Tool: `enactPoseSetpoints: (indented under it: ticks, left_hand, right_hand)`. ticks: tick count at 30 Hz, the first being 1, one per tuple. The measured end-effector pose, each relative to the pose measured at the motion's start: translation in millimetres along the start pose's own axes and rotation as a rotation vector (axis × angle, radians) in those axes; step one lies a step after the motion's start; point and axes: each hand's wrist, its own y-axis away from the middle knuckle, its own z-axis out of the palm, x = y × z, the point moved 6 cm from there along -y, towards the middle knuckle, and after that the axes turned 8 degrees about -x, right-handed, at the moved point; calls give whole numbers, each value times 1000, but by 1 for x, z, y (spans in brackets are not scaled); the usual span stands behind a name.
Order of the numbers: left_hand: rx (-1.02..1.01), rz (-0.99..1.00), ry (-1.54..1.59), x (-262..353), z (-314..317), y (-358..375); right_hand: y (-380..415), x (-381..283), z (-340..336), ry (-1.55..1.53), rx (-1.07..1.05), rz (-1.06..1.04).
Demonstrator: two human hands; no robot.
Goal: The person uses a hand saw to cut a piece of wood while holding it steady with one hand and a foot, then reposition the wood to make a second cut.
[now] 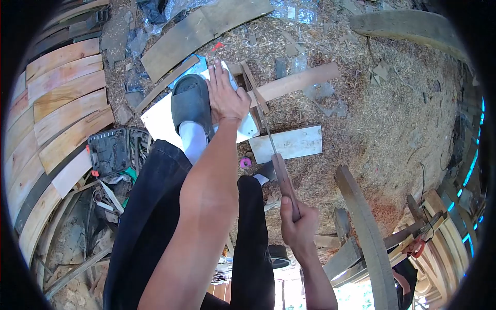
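Saw [282, 175] beside the white board [157, 120], upper centre of frame!
Left hand [226, 101] flat on the board near the slipper [190, 101], right hand [300, 225] wrapped round the handle [287, 191]; steady strokes want that flat hand clear.

I am seeing no readable text, label, brand, number or sign on anything, from upper left to lower right.

Head-worn camera looks forward and steeply down past the hands, apparently wide-angle.
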Motion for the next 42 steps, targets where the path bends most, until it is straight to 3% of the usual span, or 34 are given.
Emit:
enactPoseSetpoints:
  ticks: [4, 8, 12, 15, 17, 18, 22, 26, 31, 35, 40, 42]
  left_hand:
    - [12, 1, -5, -1, 0, 4]
    - [6, -5, 2, -3, -1, 0]
    - [22, 10, 21, 0, -1, 1]
    - [68, 34, 3, -2, 1, 2]
    - [64, 22, 10, -1, 0, 4]
    - [67, 29, 12, -1, -1, 2]
    - [55, 28, -22, 2, -4, 2]
    - [31, 0, 9, -4, 1, 2]
    - [12, -2, 44, -5, 0, 2]
    - [10, -7, 18, -5, 3, 3]
    - [1, -19, 9, -2, 0, 2]
    - [4, -19, 0, -4, 1, 1]
  right_hand:
    - [-83, -5, 30, -24, 49, -181]
    - [-145, -26, 53, -39, 74, -163]
    - [-145, -26, 42, 8, -6, -106]
    - [-85, -27, 19, -15, -42, -59]
    - [-30, -9, -1, -75, 33, -202]
    - [-8, 6, -8, -109, 34, -142]
    - [-5, 5, -8, -44, 2, -84]
    - [-87, -24, 23, -4, 39, -201]
    - [-163, -51, 50, 56, 77, -133]
    - [-154, -45, 46, 39, 37, -157]
    - [-32, -11, 9, -67, 13, -89]
    - [-22, -8, 2, -83, 29, -93]
